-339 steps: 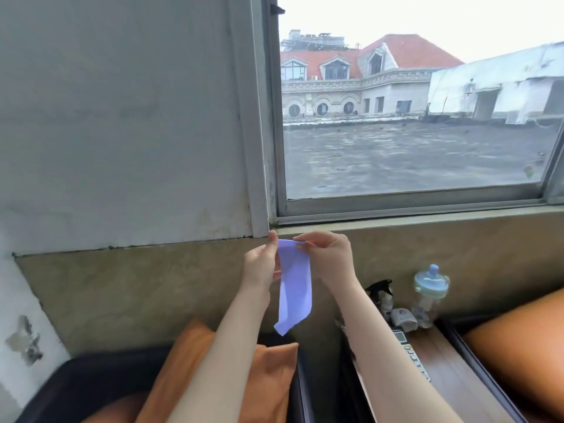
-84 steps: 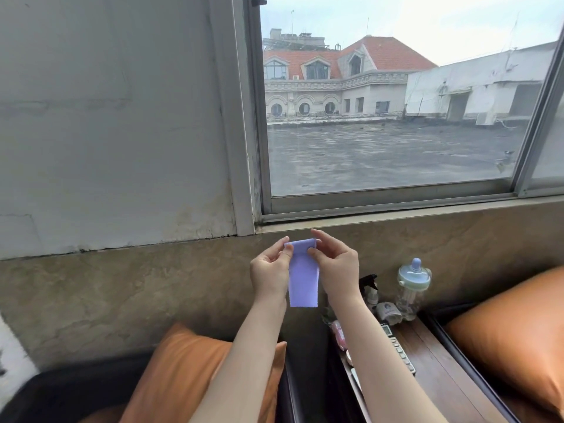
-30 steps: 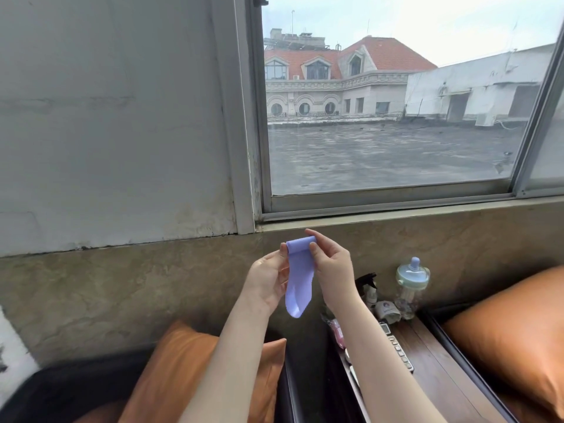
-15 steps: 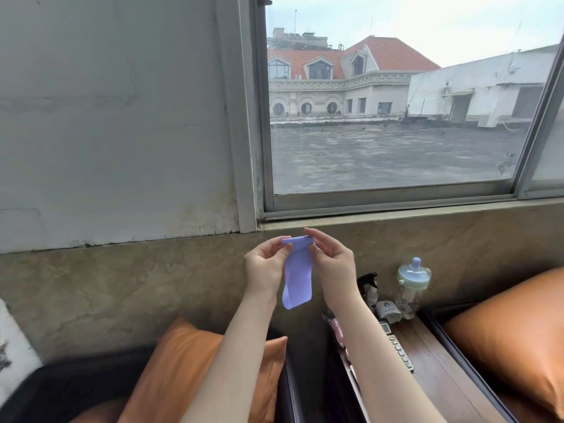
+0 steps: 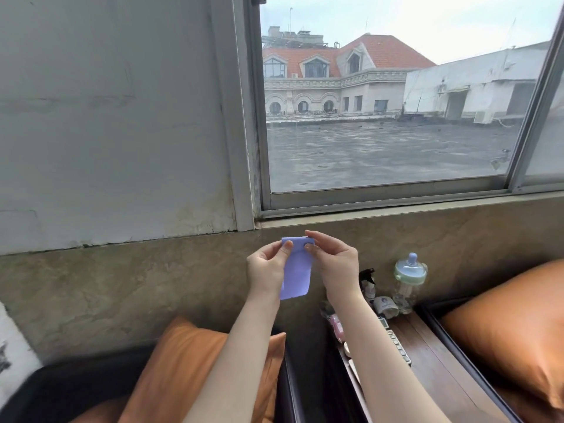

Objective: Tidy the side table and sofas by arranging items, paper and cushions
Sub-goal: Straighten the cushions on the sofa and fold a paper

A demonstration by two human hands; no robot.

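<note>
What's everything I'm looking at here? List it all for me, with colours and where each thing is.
paper strip: 1, lilac, held up in front of the wall below the window
cushions: 2, orange; one on the dark sofa at lower left, one on the sofa at right
side table: 1, dark wood, between the sofas
baby bottle: 1, clear with pale green collar and blue teat, at the table's back
spray bottle: 1, black-topped, left of the baby bottle
remote control: 1, grey-white, on the table
pink item: 1, at the table's left edge, too hidden to identify
window: 1, grey frame, facing a rooftop and red-roofed building
left hand: pinches the strip's top
right hand: pinches the strip's top
</note>
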